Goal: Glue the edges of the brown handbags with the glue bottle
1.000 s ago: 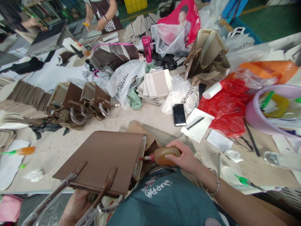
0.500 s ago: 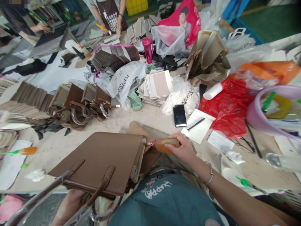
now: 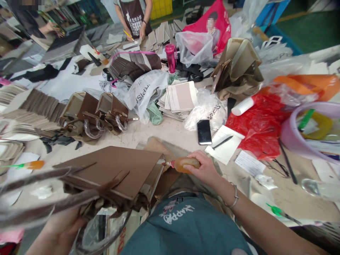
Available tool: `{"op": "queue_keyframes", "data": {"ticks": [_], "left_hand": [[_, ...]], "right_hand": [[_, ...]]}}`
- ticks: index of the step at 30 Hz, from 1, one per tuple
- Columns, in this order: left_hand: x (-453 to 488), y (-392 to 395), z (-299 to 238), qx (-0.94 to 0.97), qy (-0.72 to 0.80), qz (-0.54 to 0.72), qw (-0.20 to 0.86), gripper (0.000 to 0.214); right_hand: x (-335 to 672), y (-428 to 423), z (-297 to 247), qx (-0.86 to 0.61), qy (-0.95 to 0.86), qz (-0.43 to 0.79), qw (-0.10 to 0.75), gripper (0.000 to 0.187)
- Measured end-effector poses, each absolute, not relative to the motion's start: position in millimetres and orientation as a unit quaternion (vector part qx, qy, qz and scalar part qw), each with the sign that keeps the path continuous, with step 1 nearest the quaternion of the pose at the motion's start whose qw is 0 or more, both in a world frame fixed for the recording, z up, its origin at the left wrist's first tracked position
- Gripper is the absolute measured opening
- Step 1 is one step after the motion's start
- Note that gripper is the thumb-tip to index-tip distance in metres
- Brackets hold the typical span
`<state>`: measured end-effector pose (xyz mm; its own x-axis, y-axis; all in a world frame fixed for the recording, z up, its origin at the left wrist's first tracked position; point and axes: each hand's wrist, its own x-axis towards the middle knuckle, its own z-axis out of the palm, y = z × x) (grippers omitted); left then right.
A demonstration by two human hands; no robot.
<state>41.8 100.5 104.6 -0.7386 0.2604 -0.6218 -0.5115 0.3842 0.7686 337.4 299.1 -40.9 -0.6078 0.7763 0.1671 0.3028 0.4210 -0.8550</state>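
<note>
A brown handbag (image 3: 111, 164) lies tilted on its side across the table's front edge, its looped handles, wrapped in clear film, hanging toward the lower left. My left hand (image 3: 65, 221) supports it from below at the left, closed on its underside; the fingertips are hidden by the bag. In my right hand (image 3: 203, 166) is a squeeze bottle (image 3: 184, 165) of amber liquid, probably glue. Its thin red-based nozzle points left, at the bag's right edge, and seems to touch it. A brown sheet (image 3: 156, 145) lies behind that edge.
Two small brown bags (image 3: 79, 109) stand at the left by stacked panels (image 3: 39, 104). A phone (image 3: 204, 131), a notepad (image 3: 224, 143) and red plastic (image 3: 257, 127) lie to the right, near a purple basin (image 3: 292, 127). Across the table a person in an apron (image 3: 134, 17) works.
The handbag has tipped, so its broad face shows flatter and its underside more. My left hand has moved left and shows more. The bottle stays at the bag's right edge.
</note>
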Motion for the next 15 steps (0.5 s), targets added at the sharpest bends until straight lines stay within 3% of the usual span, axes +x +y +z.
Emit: {"op": "queue_keyframes", "data": {"ticks": [7, 15], "left_hand": [[39.3, 191.9, 124.5, -0.053, 0.705, 0.519, 0.481, 0.025], [40.0, 240.6, 127.3, 0.059, 0.704, 0.456, 0.541, 0.042]], "right_hand": [[338.1, 297.2, -27.2, -0.248, -0.854, 0.367, 0.273, 0.025], [345.9, 285.4, -37.4, -0.227, -0.871, 0.337, 0.276, 0.025]]}}
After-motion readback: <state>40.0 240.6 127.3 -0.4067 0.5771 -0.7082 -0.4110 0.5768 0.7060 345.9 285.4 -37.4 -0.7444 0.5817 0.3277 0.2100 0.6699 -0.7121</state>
